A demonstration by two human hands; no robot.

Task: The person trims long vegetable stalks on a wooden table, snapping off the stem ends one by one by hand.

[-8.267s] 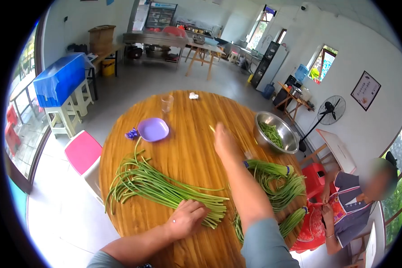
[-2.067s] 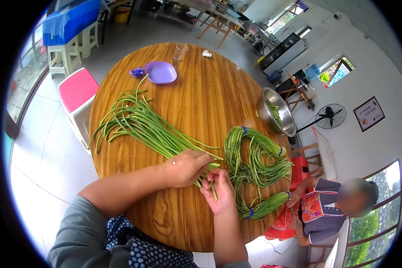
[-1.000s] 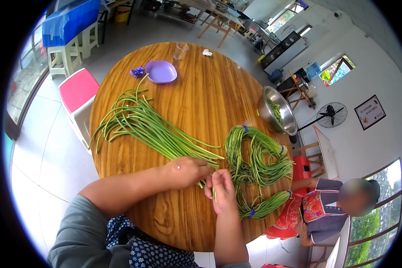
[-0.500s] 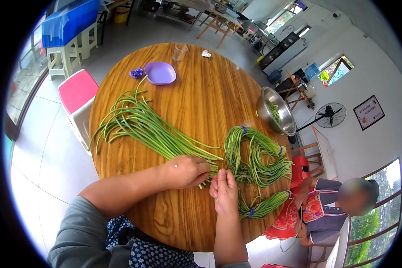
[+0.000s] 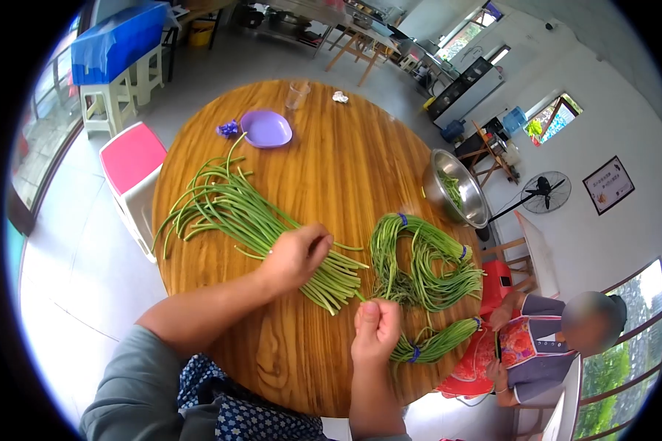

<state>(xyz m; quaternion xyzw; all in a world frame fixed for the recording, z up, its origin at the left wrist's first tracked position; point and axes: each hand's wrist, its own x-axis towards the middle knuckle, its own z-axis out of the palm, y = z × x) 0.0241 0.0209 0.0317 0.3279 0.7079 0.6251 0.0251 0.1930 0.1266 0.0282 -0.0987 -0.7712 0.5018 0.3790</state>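
Note:
Long green garlic scapes (image 5: 235, 209) lie in a loose pile across the left and middle of the round wooden table, their cut ends pointing towards me. Over the near part of this pile is my left hand (image 5: 299, 253), fingers curled closed; whatever they may hold is hidden. My right hand (image 5: 377, 329) is closed in a pinch at the right of the cut ends, with a short green piece of garlic scape (image 5: 360, 296) poking out above the fingers. Beyond it lie tied garlic scape bundles (image 5: 449, 275) with blue bands, and a smaller bundle (image 5: 438, 342) beside my right hand.
A steel bowl (image 5: 443, 202) holding green pieces stands at the table's right edge. Farther back are a purple dish (image 5: 267, 130), a clear cup (image 5: 297, 95) and crumpled white paper (image 5: 340, 97). A person in a red apron (image 5: 518, 342) sits at the right.
My left hand has lifted away and up along the pile, uncovering the cut ends. My right hand has moved slightly right and nearer to me. The view has shifted a little.

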